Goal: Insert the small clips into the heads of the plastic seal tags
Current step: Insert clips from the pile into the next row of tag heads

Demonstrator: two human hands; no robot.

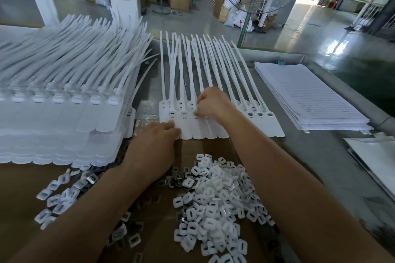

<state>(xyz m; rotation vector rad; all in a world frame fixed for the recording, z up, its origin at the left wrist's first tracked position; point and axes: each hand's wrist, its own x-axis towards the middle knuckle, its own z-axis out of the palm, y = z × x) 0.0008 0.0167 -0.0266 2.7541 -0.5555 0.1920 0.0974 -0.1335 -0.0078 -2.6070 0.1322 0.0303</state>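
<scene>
A row of flat white plastic seal tags [198, 130] lies on a grey table [299, 156], with the long thin tails fanned away. The left hand [158, 136] rests with fingers straight, pressing the row's near-left corner. The right hand [213, 102] is curled tight and pinches one tag's slotted head — any clip between its fingertips is hidden. Nearer, on brown cardboard [160, 241], sits a heap of small square slotted white clips [213, 209]. Shiny metal pieces [174, 180] by the left wrist are blurred.
</scene>
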